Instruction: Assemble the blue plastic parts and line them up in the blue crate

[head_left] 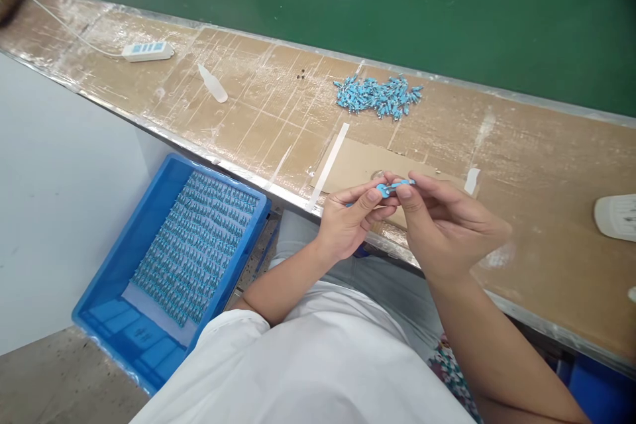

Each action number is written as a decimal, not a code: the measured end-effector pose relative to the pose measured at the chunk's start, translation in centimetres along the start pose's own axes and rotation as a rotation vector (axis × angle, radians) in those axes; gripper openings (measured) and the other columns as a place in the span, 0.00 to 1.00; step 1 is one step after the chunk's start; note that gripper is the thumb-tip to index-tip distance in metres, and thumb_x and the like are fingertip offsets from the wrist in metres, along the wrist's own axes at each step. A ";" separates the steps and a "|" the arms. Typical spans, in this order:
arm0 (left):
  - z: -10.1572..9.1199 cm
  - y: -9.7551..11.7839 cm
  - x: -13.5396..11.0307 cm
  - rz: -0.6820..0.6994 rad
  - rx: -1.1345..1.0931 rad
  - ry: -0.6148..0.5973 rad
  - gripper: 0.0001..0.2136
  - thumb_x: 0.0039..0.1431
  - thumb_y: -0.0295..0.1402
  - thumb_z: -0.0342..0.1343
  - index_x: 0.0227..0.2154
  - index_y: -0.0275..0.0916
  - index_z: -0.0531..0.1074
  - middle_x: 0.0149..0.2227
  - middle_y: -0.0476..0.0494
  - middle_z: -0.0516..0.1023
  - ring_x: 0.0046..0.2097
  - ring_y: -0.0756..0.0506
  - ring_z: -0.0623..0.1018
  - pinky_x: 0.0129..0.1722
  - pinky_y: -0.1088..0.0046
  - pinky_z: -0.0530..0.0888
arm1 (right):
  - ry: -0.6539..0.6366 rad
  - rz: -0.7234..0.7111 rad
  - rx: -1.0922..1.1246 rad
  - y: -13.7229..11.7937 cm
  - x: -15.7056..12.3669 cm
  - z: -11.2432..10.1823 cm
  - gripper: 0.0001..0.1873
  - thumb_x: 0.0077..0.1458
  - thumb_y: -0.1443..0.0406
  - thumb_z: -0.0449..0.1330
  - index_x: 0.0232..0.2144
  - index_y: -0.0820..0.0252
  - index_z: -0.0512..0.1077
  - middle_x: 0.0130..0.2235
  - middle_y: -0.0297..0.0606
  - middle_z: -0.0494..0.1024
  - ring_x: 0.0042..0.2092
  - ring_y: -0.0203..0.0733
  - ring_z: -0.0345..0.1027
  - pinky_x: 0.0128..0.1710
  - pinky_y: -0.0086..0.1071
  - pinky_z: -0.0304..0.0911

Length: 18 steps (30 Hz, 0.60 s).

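My left hand (345, 218) pinches a small blue plastic part (382, 190) between thumb and fingers. With thumb and forefinger, my right hand (444, 225) grips a thin blue piece with metal on it (405, 183), touching the first. Whether these are two joined pieces or one cannot be made out. Both hands are held together just above a flat cardboard sheet (358, 159) at the bench's near edge. Beyond them lies a loose pile of small blue parts with metal ends (377, 97).
A blue crate (119, 301) with rows of similar parts stands low on the left. Along the cardboard-covered bench (248, 112) lie a white squeeze bottle (213, 84) and a power strip (148, 51) with its cord. A white container (616, 216) sits at the right. Behind is a green surface (447, 20).
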<state>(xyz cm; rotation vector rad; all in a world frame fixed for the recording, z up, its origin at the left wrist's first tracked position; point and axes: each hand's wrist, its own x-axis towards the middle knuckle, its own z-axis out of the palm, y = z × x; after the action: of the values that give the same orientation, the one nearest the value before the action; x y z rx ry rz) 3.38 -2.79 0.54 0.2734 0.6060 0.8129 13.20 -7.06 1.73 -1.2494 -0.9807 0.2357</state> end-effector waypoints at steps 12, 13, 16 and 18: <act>0.0 0.0 0.0 0.018 -0.003 -0.010 0.15 0.45 0.35 0.75 0.36 0.35 0.83 0.37 0.43 0.84 0.34 0.50 0.83 0.39 0.78 0.79 | -0.005 -0.031 -0.081 0.6 -0.5 -0.2 0.13 0.55 0.66 0.71 0.44 0.49 0.81 0.42 0.35 0.82 0.41 0.48 0.80 0.42 0.45 0.80; 0.0 0.0 0.0 0.009 0.000 0.005 0.14 0.46 0.34 0.74 0.36 0.35 0.83 0.37 0.43 0.84 0.35 0.49 0.83 0.40 0.77 0.79 | 0.000 -0.035 -0.098 0.6 -0.5 -0.2 0.13 0.55 0.66 0.71 0.44 0.48 0.81 0.42 0.35 0.82 0.41 0.48 0.80 0.42 0.44 0.80; -0.1 0.0 0.0 0.007 0.000 0.006 0.15 0.45 0.34 0.75 0.36 0.36 0.83 0.37 0.43 0.84 0.34 0.50 0.83 0.39 0.77 0.79 | 0.001 -0.054 -0.114 0.5 -0.5 -0.2 0.14 0.55 0.66 0.71 0.44 0.48 0.81 0.42 0.35 0.82 0.41 0.48 0.80 0.40 0.43 0.80; -0.2 0.0 0.0 0.023 0.002 -0.026 0.17 0.43 0.36 0.76 0.37 0.36 0.83 0.37 0.43 0.84 0.33 0.51 0.83 0.38 0.79 0.79 | -0.006 -0.063 -0.105 0.5 -0.5 -0.2 0.14 0.55 0.67 0.71 0.45 0.48 0.81 0.42 0.35 0.82 0.41 0.48 0.80 0.40 0.42 0.80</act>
<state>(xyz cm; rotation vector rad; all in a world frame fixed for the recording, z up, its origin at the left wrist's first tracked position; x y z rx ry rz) 3.24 -2.79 0.33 0.2934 0.5798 0.8299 13.23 -7.37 1.00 -1.3112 -1.0471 0.1404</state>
